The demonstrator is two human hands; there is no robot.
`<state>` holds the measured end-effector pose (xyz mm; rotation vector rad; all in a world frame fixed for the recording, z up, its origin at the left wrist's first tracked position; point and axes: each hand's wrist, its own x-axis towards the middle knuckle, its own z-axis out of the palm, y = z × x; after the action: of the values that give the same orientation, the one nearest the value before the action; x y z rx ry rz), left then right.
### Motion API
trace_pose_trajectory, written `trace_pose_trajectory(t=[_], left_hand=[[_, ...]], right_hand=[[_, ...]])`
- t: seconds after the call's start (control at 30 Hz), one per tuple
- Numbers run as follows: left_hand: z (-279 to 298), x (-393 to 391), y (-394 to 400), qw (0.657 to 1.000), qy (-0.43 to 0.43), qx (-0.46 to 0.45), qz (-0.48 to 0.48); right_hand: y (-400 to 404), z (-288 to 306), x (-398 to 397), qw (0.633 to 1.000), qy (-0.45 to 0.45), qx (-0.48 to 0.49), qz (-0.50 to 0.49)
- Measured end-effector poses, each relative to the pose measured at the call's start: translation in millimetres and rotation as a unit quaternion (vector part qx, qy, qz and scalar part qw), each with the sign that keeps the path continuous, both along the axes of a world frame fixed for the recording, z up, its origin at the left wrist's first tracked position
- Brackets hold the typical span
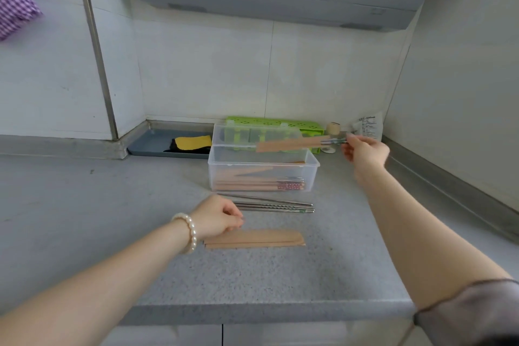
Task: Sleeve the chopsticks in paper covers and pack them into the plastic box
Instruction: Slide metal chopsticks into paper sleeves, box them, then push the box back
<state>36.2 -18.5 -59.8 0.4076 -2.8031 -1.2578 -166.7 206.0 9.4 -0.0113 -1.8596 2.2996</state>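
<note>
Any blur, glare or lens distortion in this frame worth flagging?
Head view: soft even light, no glare; wide-angle bending bows the grey counter edge; the right hand and its paper-sleeved chopsticks are slightly motion-blurred; the clear plastic box reads sharp.
</note>
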Motion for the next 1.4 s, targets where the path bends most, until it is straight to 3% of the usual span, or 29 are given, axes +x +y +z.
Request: trace_pose_trajectory(t=[0.1, 0.23, 0.37, 0.5, 0.63, 0.7, 1.17, 1.3, 1.4], left_hand=[[-7.2, -4.1, 5.6, 0.994, 0.006, -0.098, -0.040], [-13.3, -9.8, 3.6, 0.993, -0.003, -0.106, -0.047], [-15.2, -15.2, -4.6, 0.994, -0.019, -0.089, -0.054], [-14.5, -18.2, -6.7, 0.993, -0.037, -0.080, -0.072], [-11.3, -18.7, -6.5, 0.993, -0.053, -0.072, -0.071], [-10.7, -18.9, -7.0, 0.994, -0.058, -0.068, -0.068], [-12.2, -20.2, -16.4, 0.998, -0.059, -0.013, -0.027], [-12.8, -19.0, -19.2, 0.998, -0.061, 0.013, -0.018], [-10.4, -16.2, -18.5, 0.996, -0.061, 0.059, -0.009]], right_hand=[[-33.5, -4.5, -11.1, 0.997, -0.048, 0.062, 0.015], [-63.4, -7.1, -18.9, 0.965, -0.109, 0.223, 0.087], [-64.5, -11.0, -8.4, 0.886, 0.001, 0.459, 0.068], [-50.0, -25.0, 6.8, 0.864, 0.146, 0.473, 0.093], [-34.6, -43.2, 21.9, 0.765, 0.115, 0.574, 0.269], [-30.1, -53.4, 25.4, 0.735, 0.103, 0.598, 0.303], [-32.0, -74.5, 38.3, 0.715, 0.111, 0.626, 0.291], [-19.2, -62.2, 41.7, 0.765, 0.111, 0.566, 0.286], [-3.0, -47.6, 53.9, 0.850, 0.091, 0.418, 0.308]])
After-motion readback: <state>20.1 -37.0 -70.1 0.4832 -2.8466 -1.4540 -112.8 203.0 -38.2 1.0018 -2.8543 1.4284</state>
